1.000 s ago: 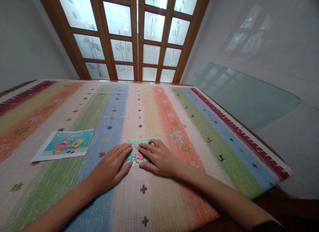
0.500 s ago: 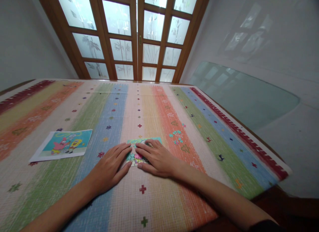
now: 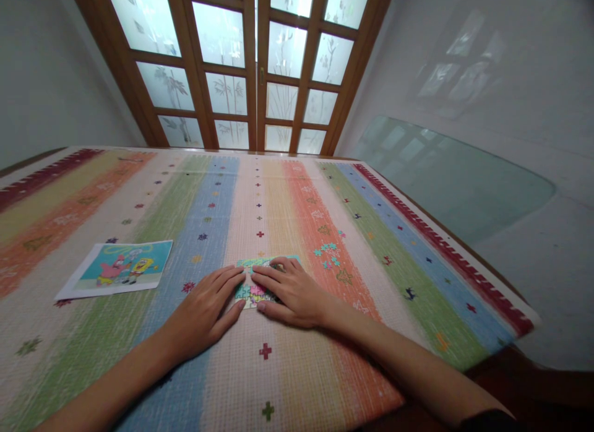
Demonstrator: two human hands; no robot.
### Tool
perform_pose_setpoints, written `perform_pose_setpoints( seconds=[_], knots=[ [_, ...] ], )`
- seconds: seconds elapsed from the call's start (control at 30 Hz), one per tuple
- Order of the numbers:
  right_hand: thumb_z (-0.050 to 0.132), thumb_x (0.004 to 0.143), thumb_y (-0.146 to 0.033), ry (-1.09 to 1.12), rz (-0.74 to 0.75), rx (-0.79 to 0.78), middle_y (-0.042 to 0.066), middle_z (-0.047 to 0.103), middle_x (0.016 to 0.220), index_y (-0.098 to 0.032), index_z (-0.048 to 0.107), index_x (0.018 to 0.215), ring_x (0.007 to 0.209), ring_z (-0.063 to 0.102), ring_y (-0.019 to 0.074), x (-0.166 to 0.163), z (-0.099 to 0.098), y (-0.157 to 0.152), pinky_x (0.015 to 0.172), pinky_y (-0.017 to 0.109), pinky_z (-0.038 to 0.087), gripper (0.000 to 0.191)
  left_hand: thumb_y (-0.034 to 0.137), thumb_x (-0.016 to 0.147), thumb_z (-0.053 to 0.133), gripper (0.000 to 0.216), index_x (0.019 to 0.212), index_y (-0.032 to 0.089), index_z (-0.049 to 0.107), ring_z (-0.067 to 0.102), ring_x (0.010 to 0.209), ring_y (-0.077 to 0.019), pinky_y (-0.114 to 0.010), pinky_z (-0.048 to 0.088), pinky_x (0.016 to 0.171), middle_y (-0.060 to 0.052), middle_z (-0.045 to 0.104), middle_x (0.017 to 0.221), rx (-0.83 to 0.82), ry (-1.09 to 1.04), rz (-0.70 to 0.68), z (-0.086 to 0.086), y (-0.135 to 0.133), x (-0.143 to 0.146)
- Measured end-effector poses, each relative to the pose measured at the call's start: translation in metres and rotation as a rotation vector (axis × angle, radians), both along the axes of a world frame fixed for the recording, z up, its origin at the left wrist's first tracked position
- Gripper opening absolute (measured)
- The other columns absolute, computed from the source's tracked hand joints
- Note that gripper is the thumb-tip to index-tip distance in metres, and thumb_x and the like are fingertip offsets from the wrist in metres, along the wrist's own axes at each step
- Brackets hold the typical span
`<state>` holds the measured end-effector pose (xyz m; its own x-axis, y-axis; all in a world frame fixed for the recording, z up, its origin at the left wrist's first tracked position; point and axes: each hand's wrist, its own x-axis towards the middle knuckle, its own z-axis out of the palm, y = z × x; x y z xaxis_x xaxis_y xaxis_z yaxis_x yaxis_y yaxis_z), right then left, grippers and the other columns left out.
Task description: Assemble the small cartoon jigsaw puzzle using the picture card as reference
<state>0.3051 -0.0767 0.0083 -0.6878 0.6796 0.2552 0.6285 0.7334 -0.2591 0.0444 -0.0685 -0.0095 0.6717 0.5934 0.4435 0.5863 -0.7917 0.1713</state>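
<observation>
A small, partly assembled jigsaw puzzle [image 3: 253,291] lies on a striped, multicoloured mat [image 3: 278,209]. My left hand [image 3: 204,311] lies flat on the mat, fingers stretched out, with its fingertips against the puzzle's left edge. My right hand [image 3: 290,291] rests flat on top of the puzzle's right part, fingers extended, and hides much of it. Several loose teal puzzle pieces [image 3: 327,254] lie on the orange stripe just right of my right hand.
A printed cartoon reference picture [image 3: 121,268] lies on the mat to the left. Wooden doors with frosted glass panes [image 3: 245,67] stand beyond the mat's far edge. A sheet of glass [image 3: 445,178] leans against the wall on the right.
Both hands have stayed on the puzzle; my right hand's fingers have shifted slightly over it. Nothing else has moved.
</observation>
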Motion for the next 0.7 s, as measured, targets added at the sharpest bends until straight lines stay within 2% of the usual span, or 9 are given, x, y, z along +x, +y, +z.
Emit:
perform_pose_setpoints(
  seconds=[0.13, 0.23, 0.27, 0.33, 0.43, 0.57, 0.7],
  knots=[
    [0.049, 0.106, -0.054, 0.016, 0.01, -0.037, 0.009, 0.06, 0.15, -0.017, 0.051, 0.151, 0.132, 0.045, 0.0332, 0.003, 0.004, 0.002, 0.113, 0.052, 0.036, 0.058, 0.036, 0.106, 0.047, 0.039, 0.139, 0.016, 0.052, 0.062, 0.129, -0.0298, -0.05, 0.053, 0.108, -0.015, 0.065, 0.138, 0.007, 0.004, -0.008, 0.0, 0.001, 0.0],
    [0.052, 0.106, -0.044, 0.035, 0.013, -0.028, 0.01, 0.059, 0.15, -0.019, 0.056, 0.145, 0.132, 0.047, 0.0295, 0.014, 0.014, 0.008, 0.114, 0.05, 0.037, 0.047, 0.036, 0.106, 0.047, 0.038, 0.138, 0.016, 0.052, 0.062, 0.128, -0.0297, -0.05, 0.053, 0.108, -0.015, 0.065, 0.138, 0.005, -0.002, -0.009, 0.001, 0.001, 0.0],
    [0.053, 0.105, -0.039, 0.034, -0.019, -0.021, 0.01, 0.06, 0.148, -0.02, 0.062, 0.139, 0.129, 0.049, 0.0284, 0.021, 0.019, 0.012, 0.112, 0.049, 0.04, 0.04, 0.036, 0.106, 0.047, 0.038, 0.138, 0.016, 0.052, 0.062, 0.128, -0.0298, -0.05, 0.053, 0.108, -0.015, 0.064, 0.138, 0.001, -0.005, -0.009, 0.001, 0.001, 0.0],
    [0.059, 0.1, -0.031, 0.035, -0.076, -0.008, 0.012, 0.068, 0.13, -0.019, 0.072, 0.12, 0.118, 0.056, 0.0273, 0.04, 0.029, 0.019, 0.105, 0.046, 0.046, 0.027, 0.037, 0.106, 0.047, 0.038, 0.138, 0.018, 0.052, 0.061, 0.129, -0.0297, -0.05, 0.053, 0.108, -0.014, 0.064, 0.139, -0.014, -0.006, -0.008, 0.0, 0.001, 0.0],
    [0.063, 0.095, -0.024, 0.038, -0.131, -0.013, 0.011, 0.07, 0.107, -0.019, 0.076, 0.105, 0.101, 0.062, 0.024, 0.076, 0.04, 0.029, 0.093, 0.041, 0.051, 0.017, 0.037, 0.106, 0.047, 0.038, 0.139, 0.019, 0.052, 0.061, 0.13, -0.0291, -0.049, 0.052, 0.11, -0.013, 0.063, 0.141, -0.033, -0.011, -0.009, 0.0, 0.001, -0.001],
    [0.069, 0.091, -0.025, 0.003, -0.198, -0.061, 0.011, 0.068, 0.104, -0.019, 0.079, 0.098, 0.099, 0.063, 0.0244, 0.117, 0.044, 0.033, 0.091, 0.041, 0.051, 0.014, 0.037, 0.105, 0.048, 0.039, 0.14, 0.021, 0.051, 0.061, 0.131, -0.0293, -0.049, 0.051, 0.111, -0.013, 0.064, 0.141, -0.057, -0.017, -0.003, 0.0, 0.001, -0.002],
    [0.076, 0.084, -0.02, -0.089, -0.228, -0.18, 0.011, 0.068, 0.103, -0.021, 0.082, 0.101, 0.099, 0.065, 0.0257, 0.134, 0.04, 0.034, 0.09, 0.042, 0.051, 0.018, 0.037, 0.105, 0.048, 0.039, 0.14, 0.021, 0.05, 0.061, 0.13, -0.0297, -0.05, 0.051, 0.111, -0.013, 0.064, 0.141, -0.059, -0.018, -0.003, 0.001, 0.001, -0.002]
  ],
)
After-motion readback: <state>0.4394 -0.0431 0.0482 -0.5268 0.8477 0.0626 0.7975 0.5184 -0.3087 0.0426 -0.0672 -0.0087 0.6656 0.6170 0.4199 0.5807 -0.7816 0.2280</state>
